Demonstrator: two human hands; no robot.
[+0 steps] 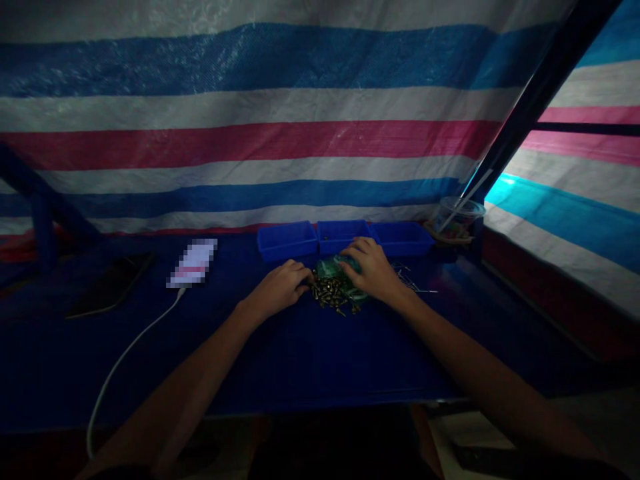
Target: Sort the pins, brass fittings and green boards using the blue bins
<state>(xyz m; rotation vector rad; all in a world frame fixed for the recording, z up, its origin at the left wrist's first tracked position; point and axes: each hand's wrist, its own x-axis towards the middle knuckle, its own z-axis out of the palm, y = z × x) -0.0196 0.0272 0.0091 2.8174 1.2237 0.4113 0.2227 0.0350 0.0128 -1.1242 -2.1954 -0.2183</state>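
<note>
A heap of small brass-coloured screws (pixel 327 293) lies on the dark blue table, partly under a crumpled green plastic bag (pixel 330 267). My right hand (pixel 373 270) is closed over the bag from the right, its fingers curled onto the plastic. At the left edge of the heap is my left hand (pixel 283 288), fingers bent and thumb drawn in towards them. Whatever sits between those fingertips is too small and dark to make out. Thin silvery pins or nails (pixel 413 283) are spread just right of my right hand, partly hidden by it.
Behind the heap stand three blue trays in a row: left (pixel 287 241), middle (pixel 327 233) and right (pixel 403 239). A clear plastic tub (pixel 457 217) is at the back right. To the left lie a lit phone (pixel 193 263) with a white cable (pixel 133 347) and a dark phone (pixel 113 283).
</note>
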